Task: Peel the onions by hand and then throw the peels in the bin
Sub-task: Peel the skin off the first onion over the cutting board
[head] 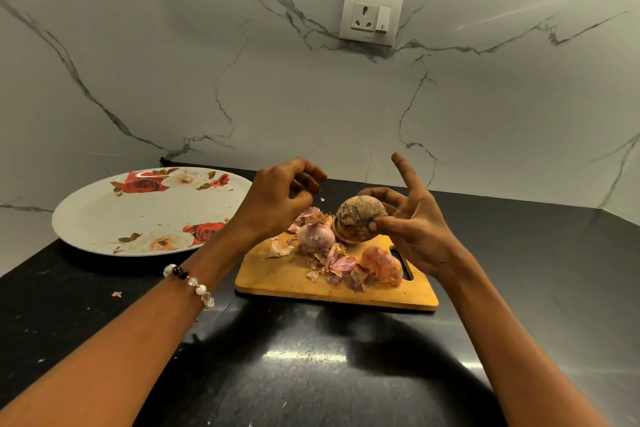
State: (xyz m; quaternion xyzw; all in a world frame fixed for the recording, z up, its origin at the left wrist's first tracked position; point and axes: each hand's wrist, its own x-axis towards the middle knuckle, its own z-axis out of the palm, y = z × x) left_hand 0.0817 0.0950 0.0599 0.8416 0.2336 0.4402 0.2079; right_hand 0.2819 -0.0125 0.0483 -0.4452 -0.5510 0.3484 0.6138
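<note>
1. Resting in the right hand (415, 229), raised just above the far edge of the wooden cutting board (284, 274), is a large unpeeled onion (358, 218) with dry, mottled brown skin. The thumb presses its near side and curled fingers wrap its far side; one finger of that hand points straight up, clear of the onion.
2. The left hand (277, 201) hovers to the left of the held onion, not touching it. Its fingers are curled with the tips drawn together; whether a scrap of peel is pinched between them cannot be told.
3. A small flake of peel (322, 199) shows between the two hands, against the dark background.
4. A second onion (316, 236), pale pink, sits on the far-left part of the board, just below the left hand.
5. A third onion (382, 265), orange-pink with loose skin, lies on the right part of the board, beside the handle slot.
6. Loose peels (332, 267) are heaped on the board between and around the two resting onions.
7. The board lies on a black countertop (311, 374). One stray peel scrap (116, 294) lies on the counter, well left of the board.
8. A large floral plate (138, 215) sits far left on the counter, apart from the board.
9. A beaded bracelet (190, 282) circles the left wrist.
10. A wall socket (371, 15) is mounted on the marble backsplash (173, 62) beyond.
</note>
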